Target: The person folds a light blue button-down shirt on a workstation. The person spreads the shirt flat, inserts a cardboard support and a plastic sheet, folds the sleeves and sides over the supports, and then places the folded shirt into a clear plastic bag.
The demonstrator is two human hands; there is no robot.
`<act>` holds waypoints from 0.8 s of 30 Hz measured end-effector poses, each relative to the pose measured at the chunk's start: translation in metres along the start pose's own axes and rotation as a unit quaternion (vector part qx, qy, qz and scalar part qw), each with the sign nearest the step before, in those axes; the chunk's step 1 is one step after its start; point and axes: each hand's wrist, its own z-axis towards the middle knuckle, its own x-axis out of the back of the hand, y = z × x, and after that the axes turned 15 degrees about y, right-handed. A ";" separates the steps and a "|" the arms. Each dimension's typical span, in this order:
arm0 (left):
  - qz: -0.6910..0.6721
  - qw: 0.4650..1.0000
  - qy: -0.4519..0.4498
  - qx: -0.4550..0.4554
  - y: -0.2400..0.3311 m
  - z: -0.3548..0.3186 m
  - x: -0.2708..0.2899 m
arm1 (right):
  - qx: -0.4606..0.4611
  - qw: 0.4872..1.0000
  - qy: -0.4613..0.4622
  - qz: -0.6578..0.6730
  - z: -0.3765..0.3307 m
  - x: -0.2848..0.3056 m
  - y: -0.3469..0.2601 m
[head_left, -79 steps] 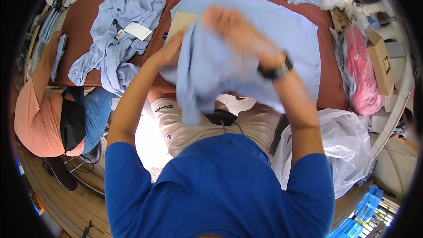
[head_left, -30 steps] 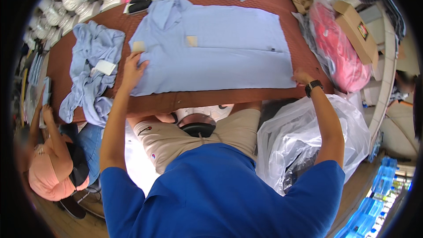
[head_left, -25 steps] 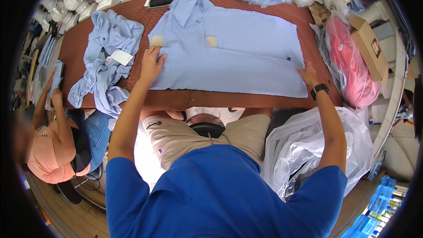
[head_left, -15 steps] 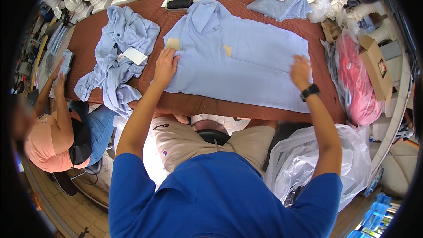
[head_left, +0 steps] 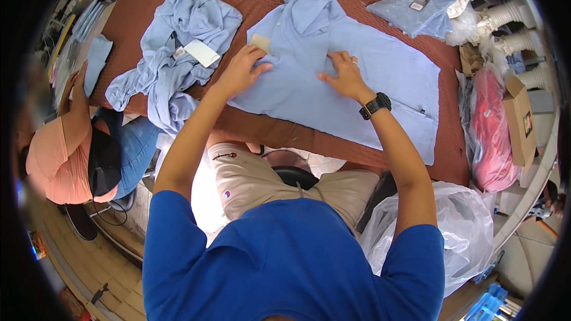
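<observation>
Plastic bag (head_left: 440, 232): nearest us, at our right hip; thin, translucent white, crumpled and slack.

Table (head_left: 279, 134): rust-brown cloth top, matte; its near edge runs left to right just past our knees.

Shirt (head_left: 380, 83): we have it spread face down or face up, we cannot tell which, flat on the table straight ahead; pale blue soft knit, collar at the far end, hem reaching toward our right; long axis runs from far-left to near-right across the table.

Left hand (head_left: 241, 71): open, fingers splayed wide, palm pressed on the shirt's left shoulder area, holding nothing.

Card tag (head_left: 259, 42): small, tan, stiff; lies just beyond our left fingertips at the shirt's left edge.

Right hand (head_left: 342, 74): open and flat, fingers spread, pressing the chest of the shirt just below the collar; dark wristwatch (head_left: 375, 105) on that wrist; nothing held.

Key relation: both our hands sit close together on the collar end, the left one nearer the sleeve edge, the right one nearer the middle; most of the shirt's body stretches away to our right, well apart from either hand.

Loose shirts (head_left: 178, 47): a rumpled heap of the same pale blue fabric on the left of the table, a white tag on top.

Pink bundle (head_left: 491, 131): glossy wrap, at the table's right end, beside a cardboard box (head_left: 518, 122).

Folded shirt (head_left: 416, 12): far right, bagged, blue.

Other person (head_left: 59, 142): seated at near left, orange top, an arm resting on the table's left end.
</observation>
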 end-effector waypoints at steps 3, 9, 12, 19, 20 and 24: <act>-0.094 0.989 -0.049 0.108 0.006 0.010 0.028 | -0.023 0.999 -0.035 -0.028 0.002 0.000 -0.002; 0.039 0.947 -0.149 0.282 0.012 -0.035 0.092 | -0.041 0.998 -0.042 -0.005 0.005 0.003 -0.001; 0.035 0.956 -0.105 0.272 0.017 -0.060 0.093 | -0.047 0.998 -0.040 -0.018 0.004 0.000 -0.004; 0.067 0.945 -0.105 0.302 0.012 -0.071 0.094 | -0.056 0.997 -0.049 -0.015 0.005 -0.009 0.006; 0.064 0.957 -0.076 0.273 0.012 -0.071 0.092 | -0.057 0.997 -0.048 -0.012 0.005 -0.011 0.007; 0.078 0.990 0.012 0.117 0.016 -0.043 0.072 | -0.057 0.998 -0.032 -0.015 0.002 -0.015 0.010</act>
